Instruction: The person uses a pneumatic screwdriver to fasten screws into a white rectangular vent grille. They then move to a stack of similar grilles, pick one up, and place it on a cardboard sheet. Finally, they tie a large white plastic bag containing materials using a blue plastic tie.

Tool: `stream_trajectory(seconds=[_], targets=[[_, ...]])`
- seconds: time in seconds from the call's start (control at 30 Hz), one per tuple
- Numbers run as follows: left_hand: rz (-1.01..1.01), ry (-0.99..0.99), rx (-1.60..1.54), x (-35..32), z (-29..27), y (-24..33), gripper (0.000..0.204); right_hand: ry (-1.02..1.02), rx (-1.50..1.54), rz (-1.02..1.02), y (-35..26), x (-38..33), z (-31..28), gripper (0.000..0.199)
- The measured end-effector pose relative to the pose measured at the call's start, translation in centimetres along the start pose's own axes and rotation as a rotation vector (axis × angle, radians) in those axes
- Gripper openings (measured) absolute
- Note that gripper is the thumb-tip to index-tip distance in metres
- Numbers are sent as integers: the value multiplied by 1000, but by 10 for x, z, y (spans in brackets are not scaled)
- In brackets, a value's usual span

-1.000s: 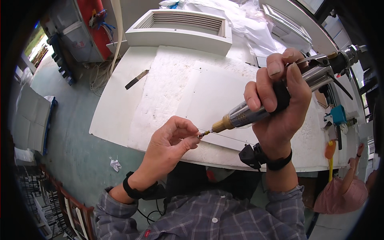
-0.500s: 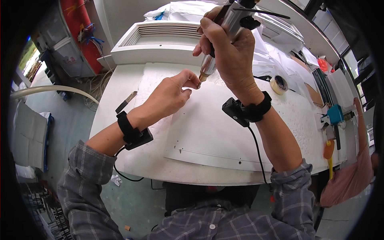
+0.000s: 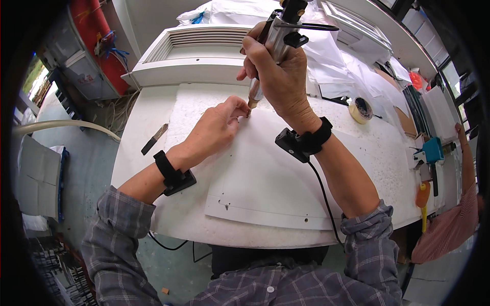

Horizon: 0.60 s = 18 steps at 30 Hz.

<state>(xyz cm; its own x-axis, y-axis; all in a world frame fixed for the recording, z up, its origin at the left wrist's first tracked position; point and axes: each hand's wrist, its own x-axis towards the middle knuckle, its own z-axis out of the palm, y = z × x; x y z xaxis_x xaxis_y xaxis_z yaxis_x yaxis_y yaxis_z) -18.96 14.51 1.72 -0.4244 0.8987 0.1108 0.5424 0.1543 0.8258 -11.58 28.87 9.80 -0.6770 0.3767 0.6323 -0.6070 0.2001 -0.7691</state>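
My right hand point(image 3: 286, 76) is closed around a silver power screwdriver point(image 3: 278, 48) with a black lever and a brass-coloured nose, tilted nose down. Its tip meets the far part of a white panel point(image 3: 270, 173) that has small holes along its near edge. My left hand point(image 3: 217, 125) has thumb and fingers pinched right at the tip; whatever small thing they hold there is too small to make out. To the left of that hand, a scraper-like blade with a dark handle point(image 3: 149, 145) lies on the white worktable point(image 3: 133, 125).
Behind the panel stands a white louvred frame point(image 3: 204, 41). On the right are a tape roll point(image 3: 360, 110), a teal tool point(image 3: 433, 150) and an orange-and-yellow handled tool point(image 3: 422, 195). A pale hose point(image 3: 71, 123) arches at left. Another person's striped sleeve point(image 3: 449, 229) shows at right.
Both hands and the screwdriver have come slightly lower and left in view, the tool's tip now down at the panel. The whole scene has shifted a little as my head moved.
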Motion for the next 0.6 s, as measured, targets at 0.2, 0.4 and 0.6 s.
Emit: stream_trajectory(seconds=[0.2,0.4,0.6], targets=[[-62,-40,14,-3,-6,10,33,9,49,29,3,3,-2,13],[213,-85,704,-39,0,-1,51,-67,10,18,6,3,-11,13],[305,-97,785,-38,-2,0,54,-88,28,125,9,-2,-13,17]])
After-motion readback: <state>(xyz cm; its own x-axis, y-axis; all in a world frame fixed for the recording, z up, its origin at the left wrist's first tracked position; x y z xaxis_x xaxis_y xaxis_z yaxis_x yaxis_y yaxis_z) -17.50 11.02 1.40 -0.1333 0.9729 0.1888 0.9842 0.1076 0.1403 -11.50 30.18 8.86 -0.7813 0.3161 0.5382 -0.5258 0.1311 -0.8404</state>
